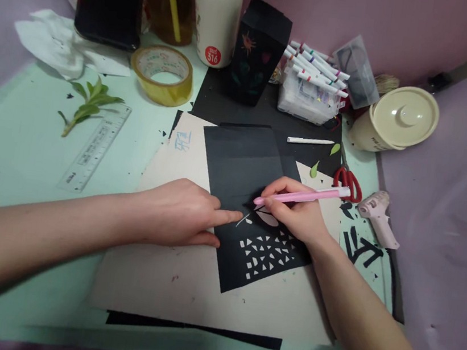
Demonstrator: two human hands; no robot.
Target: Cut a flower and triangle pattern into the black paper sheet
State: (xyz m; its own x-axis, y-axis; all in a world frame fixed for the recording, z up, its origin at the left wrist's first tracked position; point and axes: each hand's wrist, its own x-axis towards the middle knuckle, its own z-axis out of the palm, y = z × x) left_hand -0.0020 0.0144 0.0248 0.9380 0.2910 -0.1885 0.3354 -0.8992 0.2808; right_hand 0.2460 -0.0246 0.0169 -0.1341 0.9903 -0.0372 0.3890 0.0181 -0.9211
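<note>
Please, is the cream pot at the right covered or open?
The cream pot is covered: its round lid sits over the top, hiding the inside.

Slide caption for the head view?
Right hand holds a pink pen-shaped tool over perforated black paper; left hand touches the paper.

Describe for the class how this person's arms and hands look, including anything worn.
The left forearm and right forearm are bare, with no sleeve in view. The left hand and right hand are ungloved; no watch or bracelet shows, nor any ring on the visible fingers.
</note>
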